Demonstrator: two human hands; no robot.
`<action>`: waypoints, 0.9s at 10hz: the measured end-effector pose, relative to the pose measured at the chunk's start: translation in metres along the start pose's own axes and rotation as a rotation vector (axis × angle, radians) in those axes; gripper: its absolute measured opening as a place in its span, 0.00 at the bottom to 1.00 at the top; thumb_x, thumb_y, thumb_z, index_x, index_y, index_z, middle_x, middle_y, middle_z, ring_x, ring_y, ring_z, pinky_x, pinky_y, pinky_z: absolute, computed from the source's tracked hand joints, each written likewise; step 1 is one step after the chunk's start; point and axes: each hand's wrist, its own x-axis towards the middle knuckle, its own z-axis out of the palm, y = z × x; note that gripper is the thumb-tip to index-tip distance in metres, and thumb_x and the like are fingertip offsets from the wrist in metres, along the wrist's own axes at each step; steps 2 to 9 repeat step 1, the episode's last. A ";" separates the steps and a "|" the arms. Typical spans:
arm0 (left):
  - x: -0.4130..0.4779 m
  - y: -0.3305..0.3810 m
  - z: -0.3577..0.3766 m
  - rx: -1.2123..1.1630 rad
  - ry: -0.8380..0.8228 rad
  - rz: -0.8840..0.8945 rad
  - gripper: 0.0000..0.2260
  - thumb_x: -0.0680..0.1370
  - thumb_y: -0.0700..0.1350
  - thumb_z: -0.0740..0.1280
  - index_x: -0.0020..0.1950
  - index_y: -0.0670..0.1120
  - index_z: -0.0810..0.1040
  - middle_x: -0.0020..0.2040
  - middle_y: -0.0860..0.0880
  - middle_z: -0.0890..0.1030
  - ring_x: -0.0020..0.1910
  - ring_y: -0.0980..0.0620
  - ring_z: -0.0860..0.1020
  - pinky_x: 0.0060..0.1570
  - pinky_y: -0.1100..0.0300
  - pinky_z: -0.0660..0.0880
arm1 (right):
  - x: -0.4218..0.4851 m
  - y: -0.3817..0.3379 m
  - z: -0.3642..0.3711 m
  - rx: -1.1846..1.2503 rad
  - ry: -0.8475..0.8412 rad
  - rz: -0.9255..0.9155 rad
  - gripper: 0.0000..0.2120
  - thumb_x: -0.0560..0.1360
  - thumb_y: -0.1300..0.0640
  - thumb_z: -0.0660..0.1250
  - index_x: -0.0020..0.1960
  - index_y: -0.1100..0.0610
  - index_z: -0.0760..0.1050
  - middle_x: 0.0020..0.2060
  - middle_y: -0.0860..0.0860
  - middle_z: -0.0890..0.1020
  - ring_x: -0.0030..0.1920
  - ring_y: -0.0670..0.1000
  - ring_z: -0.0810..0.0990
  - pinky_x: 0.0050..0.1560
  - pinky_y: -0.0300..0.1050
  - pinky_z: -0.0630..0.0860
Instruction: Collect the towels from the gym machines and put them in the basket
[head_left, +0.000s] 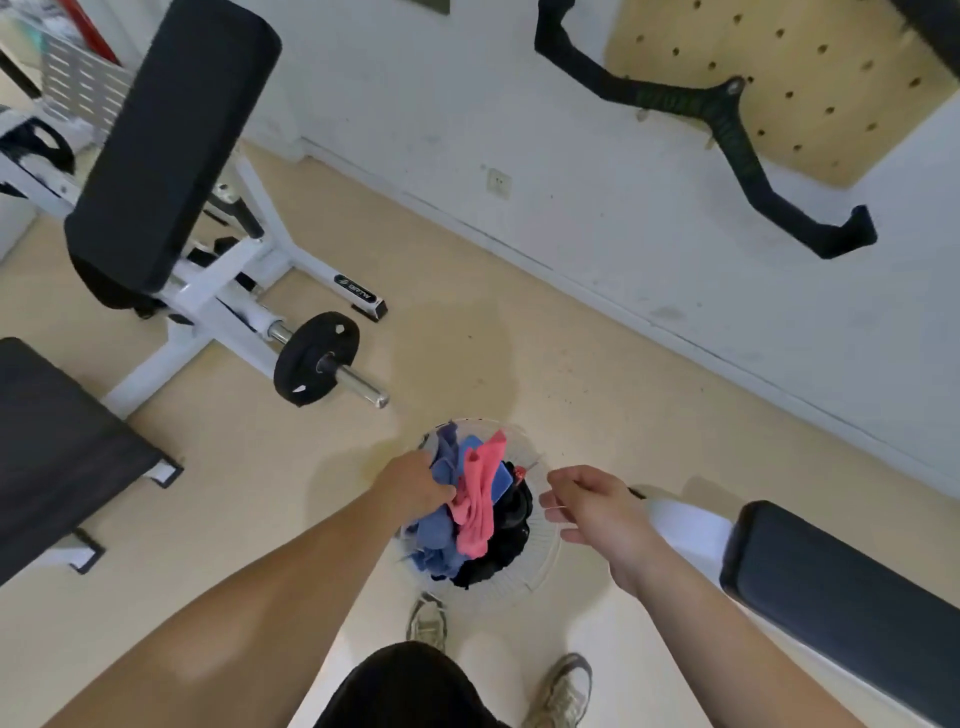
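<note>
A person stands over a pale, ribbed round basket (537, 558) that sits on the beige floor (519, 353) just ahead of their two sneakers (427, 621). The basket is piled above its rim with towels: a blue towel (441, 535) on the left side, a pink towel (478, 499) draped over the middle, and black cloth (506, 535) filling the right and near part.

The left hand (413, 483) is pressed down onto the pile at the basket's left edge. Its fingers are curled into the blue and pink towels, closed on the fabric, with the fingertips hidden in the folds.

The right hand (592, 506) hovers just beside the basket's right rim, not touching the towels. Its fingers (558, 514) are loosely bent and slightly parted, holding nothing.

To the left stands a white-framed weight machine (218, 291) with a long black back pad (171, 140) and a black weight plate (316, 358) on a chrome sleeve, well apart from the basket. A black seat pad (57, 447) fills the left edge, and another black pad (841, 603) on a white frame sits at the right, near the right forearm. On the white wall (519, 130) a black curved bar handle (727, 130) hangs from a wooden pegboard (779, 62).
</note>
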 end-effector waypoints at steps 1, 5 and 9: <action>-0.012 -0.002 0.010 0.005 0.019 0.029 0.25 0.78 0.51 0.72 0.72 0.43 0.75 0.68 0.43 0.79 0.67 0.42 0.78 0.57 0.58 0.71 | -0.003 -0.002 0.001 -0.055 -0.042 -0.021 0.12 0.82 0.55 0.64 0.54 0.62 0.81 0.47 0.58 0.86 0.44 0.54 0.82 0.47 0.48 0.76; -0.012 -0.002 0.010 0.005 0.019 0.029 0.25 0.78 0.51 0.72 0.72 0.43 0.75 0.68 0.43 0.79 0.67 0.42 0.78 0.57 0.58 0.71 | -0.003 -0.002 0.001 -0.055 -0.042 -0.021 0.12 0.82 0.55 0.64 0.54 0.62 0.81 0.47 0.58 0.86 0.44 0.54 0.82 0.47 0.48 0.76; -0.012 -0.002 0.010 0.005 0.019 0.029 0.25 0.78 0.51 0.72 0.72 0.43 0.75 0.68 0.43 0.79 0.67 0.42 0.78 0.57 0.58 0.71 | -0.003 -0.002 0.001 -0.055 -0.042 -0.021 0.12 0.82 0.55 0.64 0.54 0.62 0.81 0.47 0.58 0.86 0.44 0.54 0.82 0.47 0.48 0.76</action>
